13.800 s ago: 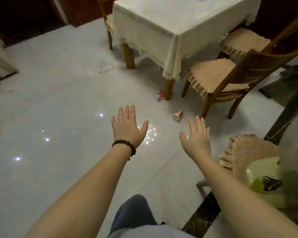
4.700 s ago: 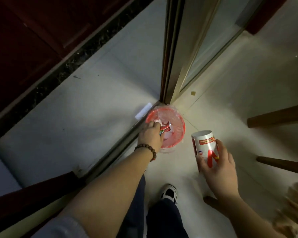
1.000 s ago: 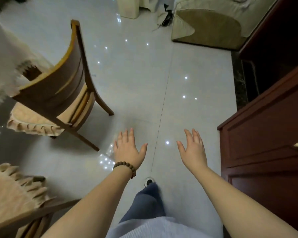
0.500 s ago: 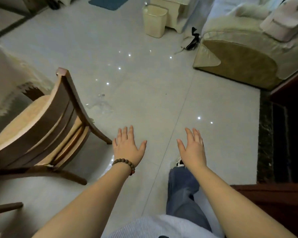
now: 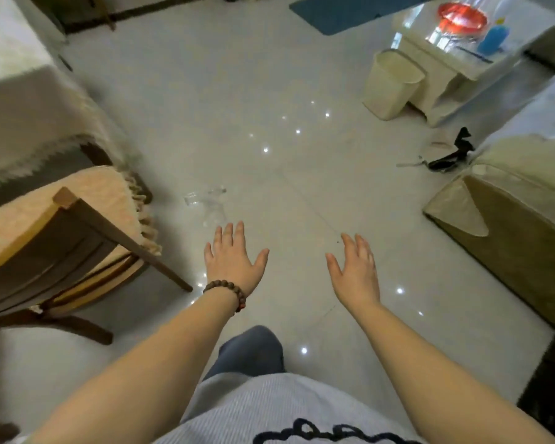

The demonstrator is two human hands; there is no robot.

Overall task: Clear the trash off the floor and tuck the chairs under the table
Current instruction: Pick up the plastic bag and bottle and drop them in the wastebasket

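Observation:
A clear crushed plastic bottle (image 5: 207, 201) lies on the glossy white floor, just beyond my left hand. My left hand (image 5: 234, 261), with a bead bracelet at the wrist, hovers open and empty above the floor. My right hand (image 5: 354, 270) is also open and empty, further right. A wooden chair (image 5: 64, 238) with a fringed beige cushion stands at the left, pulled out from the table (image 5: 23, 97), which is draped in a cream cloth.
A cream waste bin (image 5: 393, 83) stands at the far right beside a low glass-topped table (image 5: 462, 36). A covered sofa (image 5: 510, 200) fills the right side. A dark strap (image 5: 449, 155) lies on the floor near it. A blue mat (image 5: 340, 8) lies far ahead.
The view has moved forward and tilted up; the chair and table have slid nearer on the left, and the clear bottle is now close to my left hand. Both hands stay open.

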